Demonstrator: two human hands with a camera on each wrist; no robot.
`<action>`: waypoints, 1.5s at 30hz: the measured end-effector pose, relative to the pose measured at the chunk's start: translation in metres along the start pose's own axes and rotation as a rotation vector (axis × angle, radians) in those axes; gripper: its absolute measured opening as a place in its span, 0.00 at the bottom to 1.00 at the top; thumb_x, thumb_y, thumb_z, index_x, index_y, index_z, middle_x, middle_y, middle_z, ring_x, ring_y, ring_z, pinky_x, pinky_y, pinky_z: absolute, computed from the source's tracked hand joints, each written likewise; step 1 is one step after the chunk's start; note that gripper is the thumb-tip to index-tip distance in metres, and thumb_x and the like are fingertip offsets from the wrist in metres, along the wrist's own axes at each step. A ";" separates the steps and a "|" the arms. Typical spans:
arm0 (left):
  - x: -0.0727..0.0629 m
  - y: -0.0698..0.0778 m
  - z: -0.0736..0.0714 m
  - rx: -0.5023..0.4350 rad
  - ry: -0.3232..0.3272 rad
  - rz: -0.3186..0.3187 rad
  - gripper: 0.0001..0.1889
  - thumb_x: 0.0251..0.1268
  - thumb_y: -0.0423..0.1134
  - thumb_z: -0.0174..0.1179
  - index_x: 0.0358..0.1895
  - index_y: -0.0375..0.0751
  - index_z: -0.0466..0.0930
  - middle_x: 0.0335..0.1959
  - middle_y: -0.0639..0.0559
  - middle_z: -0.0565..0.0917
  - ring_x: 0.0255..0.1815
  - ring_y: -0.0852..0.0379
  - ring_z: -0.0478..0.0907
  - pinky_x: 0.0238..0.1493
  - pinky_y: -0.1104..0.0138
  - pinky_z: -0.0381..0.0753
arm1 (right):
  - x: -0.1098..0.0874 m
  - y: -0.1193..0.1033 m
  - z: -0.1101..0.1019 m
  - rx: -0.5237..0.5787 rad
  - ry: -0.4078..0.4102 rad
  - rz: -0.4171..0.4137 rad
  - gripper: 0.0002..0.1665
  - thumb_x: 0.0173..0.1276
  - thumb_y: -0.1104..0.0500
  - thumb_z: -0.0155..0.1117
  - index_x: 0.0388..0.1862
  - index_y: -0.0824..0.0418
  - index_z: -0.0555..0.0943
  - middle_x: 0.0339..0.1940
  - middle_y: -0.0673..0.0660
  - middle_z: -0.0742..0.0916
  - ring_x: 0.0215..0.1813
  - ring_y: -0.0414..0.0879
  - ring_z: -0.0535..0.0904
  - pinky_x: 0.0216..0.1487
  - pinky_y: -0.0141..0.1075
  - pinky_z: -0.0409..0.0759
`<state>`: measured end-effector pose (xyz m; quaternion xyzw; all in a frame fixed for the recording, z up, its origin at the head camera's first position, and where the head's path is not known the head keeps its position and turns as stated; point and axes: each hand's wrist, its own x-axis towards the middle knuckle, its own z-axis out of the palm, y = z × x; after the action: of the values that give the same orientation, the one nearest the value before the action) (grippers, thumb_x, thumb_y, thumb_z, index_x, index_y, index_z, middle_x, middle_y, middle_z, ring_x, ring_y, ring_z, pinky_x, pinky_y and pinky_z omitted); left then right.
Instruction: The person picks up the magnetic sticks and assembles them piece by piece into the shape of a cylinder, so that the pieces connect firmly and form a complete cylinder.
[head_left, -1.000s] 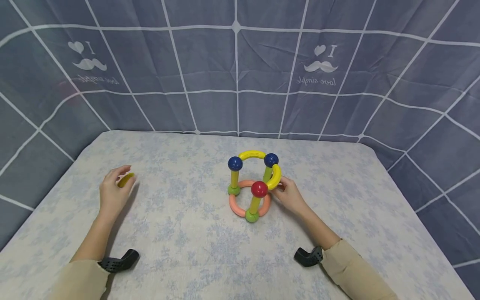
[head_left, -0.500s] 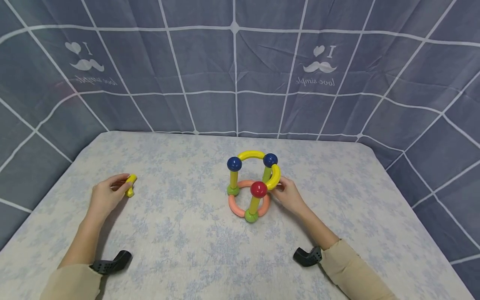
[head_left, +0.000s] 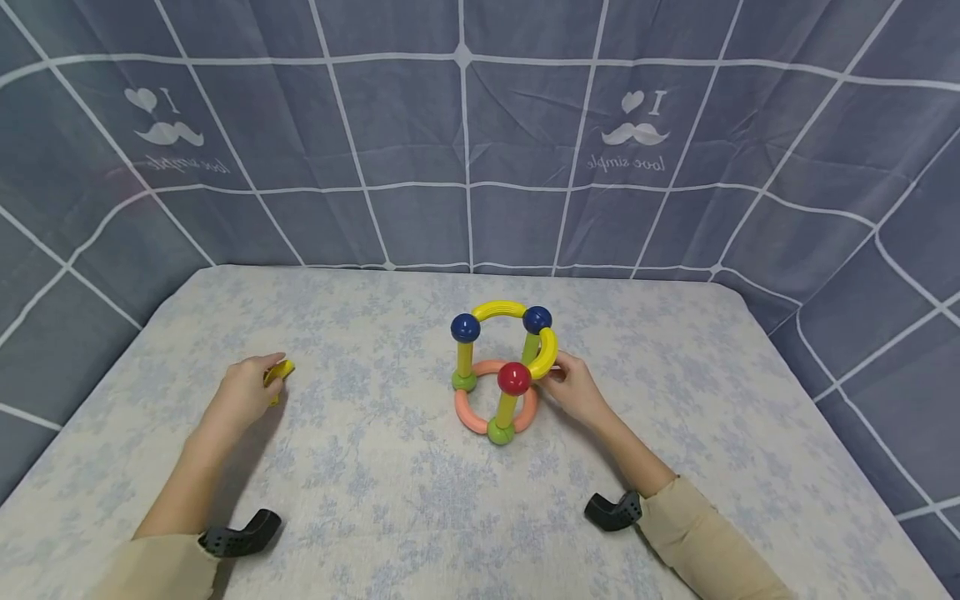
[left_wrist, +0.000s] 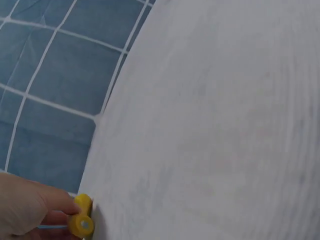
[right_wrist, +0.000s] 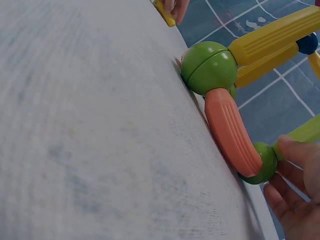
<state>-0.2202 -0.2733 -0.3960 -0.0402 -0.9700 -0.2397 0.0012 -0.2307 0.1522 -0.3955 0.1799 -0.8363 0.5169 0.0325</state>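
In the head view my left hand (head_left: 238, 396) pinches a yellow curved magnetic stick (head_left: 281, 370) between thumb and fingers, close over the left part of the table. The stick's round metal-tipped end (left_wrist: 84, 225) shows in the left wrist view. Right of centre stands a frame of magnetic sticks and balls: a coral ring (head_left: 468, 410) with green balls (head_left: 500, 432), upright sticks, two blue balls (head_left: 465, 327), a red ball (head_left: 513, 378) and two yellow arcs (head_left: 498, 309) on top. My right hand (head_left: 579, 390) holds the lime upright stick (right_wrist: 306, 130) just above its green ball (right_wrist: 264, 162).
A pale blue-patterned cloth (head_left: 375, 500) covers the table. Behind and beside it hangs a grey-blue checked curtain (head_left: 405, 125). Black wrist cameras (head_left: 240, 535) sit at both sleeves. Between the left hand and the frame lies a wide stretch of cloth.
My left hand has dipped, turned the yellow curved stick in its fingers, and shifted right toward the frame. My right hand keeps its place at the frame.
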 end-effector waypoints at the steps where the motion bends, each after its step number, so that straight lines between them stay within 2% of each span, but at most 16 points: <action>1: 0.001 0.003 0.000 0.011 -0.009 0.009 0.22 0.59 0.24 0.53 0.57 0.17 0.64 0.48 0.19 0.70 0.43 0.28 0.72 0.30 0.56 0.80 | 0.000 0.000 0.000 0.001 0.001 0.002 0.12 0.60 0.74 0.58 0.44 0.76 0.75 0.44 0.71 0.80 0.50 0.62 0.76 0.50 0.45 0.78; 3: 0.001 0.010 0.001 0.015 -0.012 0.031 0.22 0.58 0.24 0.53 0.56 0.17 0.65 0.48 0.19 0.69 0.44 0.28 0.72 0.33 0.53 0.80 | 0.000 0.000 0.000 0.000 0.003 0.006 0.12 0.60 0.74 0.57 0.44 0.77 0.75 0.44 0.71 0.80 0.50 0.62 0.76 0.50 0.45 0.77; 6: 0.002 0.025 0.001 -0.062 -0.002 0.062 0.21 0.59 0.24 0.53 0.56 0.18 0.66 0.47 0.21 0.69 0.44 0.28 0.72 0.33 0.54 0.81 | 0.000 0.000 0.000 0.000 0.005 0.015 0.12 0.60 0.74 0.57 0.44 0.76 0.75 0.45 0.71 0.80 0.50 0.62 0.76 0.51 0.46 0.77; 12: 0.002 0.072 0.004 -0.318 0.006 0.082 0.20 0.62 0.27 0.52 0.58 0.26 0.68 0.48 0.27 0.74 0.46 0.34 0.75 0.39 0.55 0.81 | -0.001 0.000 0.000 -0.007 0.011 0.025 0.12 0.60 0.74 0.58 0.44 0.76 0.75 0.45 0.71 0.80 0.50 0.62 0.76 0.51 0.46 0.77; 16: -0.001 0.108 0.010 -0.541 -0.035 0.086 0.21 0.60 0.29 0.56 0.58 0.32 0.70 0.47 0.33 0.77 0.44 0.43 0.78 0.41 0.56 0.80 | -0.001 0.000 0.000 -0.011 0.012 0.024 0.12 0.60 0.74 0.58 0.44 0.76 0.75 0.45 0.71 0.80 0.50 0.62 0.76 0.50 0.46 0.77; 18: -0.002 0.125 0.015 -0.690 -0.067 0.068 0.21 0.59 0.31 0.59 0.57 0.34 0.71 0.47 0.36 0.76 0.41 0.48 0.79 0.41 0.56 0.81 | -0.001 0.000 -0.001 -0.015 0.010 0.020 0.12 0.60 0.74 0.58 0.44 0.76 0.75 0.45 0.71 0.80 0.50 0.62 0.76 0.50 0.46 0.78; 22: -0.006 0.155 0.025 -0.974 -0.114 -0.017 0.24 0.56 0.33 0.62 0.57 0.36 0.70 0.46 0.40 0.74 0.35 0.57 0.81 0.42 0.56 0.81 | -0.002 -0.002 -0.001 -0.032 0.008 0.015 0.12 0.60 0.73 0.59 0.44 0.75 0.76 0.44 0.70 0.81 0.49 0.62 0.77 0.49 0.47 0.78; 26: -0.011 0.178 0.034 -1.142 -0.092 -0.105 0.24 0.56 0.33 0.63 0.57 0.38 0.70 0.43 0.44 0.75 0.33 0.58 0.82 0.43 0.56 0.80 | -0.004 -0.005 -0.002 -0.057 -0.001 0.018 0.13 0.59 0.73 0.60 0.44 0.75 0.76 0.43 0.69 0.81 0.47 0.61 0.77 0.48 0.47 0.78; 30: -0.015 0.193 0.041 -1.209 -0.029 -0.141 0.23 0.55 0.34 0.64 0.55 0.40 0.71 0.42 0.44 0.76 0.33 0.57 0.82 0.42 0.58 0.81 | -0.005 -0.008 -0.003 -0.066 -0.012 0.017 0.13 0.58 0.73 0.60 0.43 0.75 0.76 0.41 0.68 0.81 0.45 0.60 0.77 0.48 0.47 0.78; 37: -0.017 0.204 0.049 -1.288 0.087 -0.124 0.21 0.54 0.31 0.64 0.52 0.38 0.71 0.39 0.45 0.75 0.28 0.59 0.82 0.39 0.60 0.82 | -0.005 -0.005 -0.004 -0.053 -0.033 0.020 0.13 0.58 0.74 0.60 0.44 0.75 0.75 0.40 0.68 0.81 0.45 0.58 0.76 0.48 0.46 0.78; 45: -0.017 0.210 0.053 -1.367 0.083 -0.104 0.22 0.54 0.27 0.62 0.52 0.36 0.66 0.38 0.45 0.73 0.28 0.57 0.82 0.38 0.59 0.82 | -0.006 -0.002 -0.003 -0.050 -0.035 0.008 0.13 0.58 0.74 0.60 0.43 0.75 0.75 0.40 0.68 0.81 0.44 0.58 0.76 0.48 0.46 0.79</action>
<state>-0.1861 -0.0649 -0.3454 0.0238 -0.6009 -0.7990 0.0011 -0.2253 0.1554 -0.3938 0.1845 -0.8502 0.4926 0.0204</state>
